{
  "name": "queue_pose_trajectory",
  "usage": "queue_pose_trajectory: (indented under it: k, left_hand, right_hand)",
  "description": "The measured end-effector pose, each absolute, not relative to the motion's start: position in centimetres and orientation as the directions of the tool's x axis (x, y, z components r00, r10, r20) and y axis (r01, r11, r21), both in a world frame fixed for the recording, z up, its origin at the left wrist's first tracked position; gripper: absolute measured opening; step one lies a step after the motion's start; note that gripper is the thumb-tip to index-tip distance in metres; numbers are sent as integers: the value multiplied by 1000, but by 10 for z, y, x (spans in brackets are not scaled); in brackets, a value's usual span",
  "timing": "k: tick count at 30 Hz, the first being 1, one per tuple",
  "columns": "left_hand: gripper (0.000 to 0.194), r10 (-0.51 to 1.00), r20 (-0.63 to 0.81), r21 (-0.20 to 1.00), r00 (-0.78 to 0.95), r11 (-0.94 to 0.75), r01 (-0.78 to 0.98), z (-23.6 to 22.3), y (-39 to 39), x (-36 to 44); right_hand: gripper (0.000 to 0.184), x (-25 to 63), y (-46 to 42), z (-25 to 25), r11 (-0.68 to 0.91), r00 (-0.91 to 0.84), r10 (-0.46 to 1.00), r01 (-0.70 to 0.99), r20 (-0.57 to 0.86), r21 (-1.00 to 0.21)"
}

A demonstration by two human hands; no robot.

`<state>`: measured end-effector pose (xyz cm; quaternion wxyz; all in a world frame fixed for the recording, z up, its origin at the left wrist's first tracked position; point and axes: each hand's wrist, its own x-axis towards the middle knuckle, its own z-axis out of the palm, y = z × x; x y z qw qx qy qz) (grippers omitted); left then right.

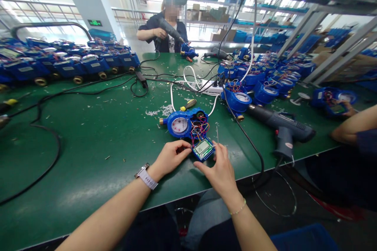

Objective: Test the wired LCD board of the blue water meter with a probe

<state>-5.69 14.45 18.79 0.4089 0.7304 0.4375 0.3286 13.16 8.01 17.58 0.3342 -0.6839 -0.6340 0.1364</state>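
A blue water meter (179,124) with a white dial lies on the bench, its wiring compartment open and coloured wires (200,127) spilling out. These wires run to a small display module (203,149), a green circuit board with a grey LCD in a blue frame. My left hand (171,157) has thumb and forefinger pinched together at the module's left edge. My right hand (219,168) grips the module from the right and below, thumb towards its lower edge. Just above the right fingers rises a thin metal rod (217,135); whether that hand holds it is unclear.
A yellow-and-black screwdriver (188,105) lies behind the meter. To the right rests a heat gun (282,127), with more meters (237,100) and a power strip (210,85). Rows of meters (94,64) stand left. Cables cross the green bench (97,141). Co-workers sit opposite and at right.
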Motion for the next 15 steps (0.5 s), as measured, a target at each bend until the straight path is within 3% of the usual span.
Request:
queue_pose_trajectory:
  k: [5,11,15]
  left_hand:
    - [26,919,64,935,389,-190,298,185,145,-54]
    - [32,905,-46,984,423,-31,174,187,144,-51]
    - [29,886,-84,990,456,22,141,188,144,-52]
  right_hand:
    - [68,131,83,175,53,179,946,739,271,-671]
    - [62,126,80,177,114,168,927,725,335,-679]
    - [60,126,77,179,118,155,942,678,298,-725]
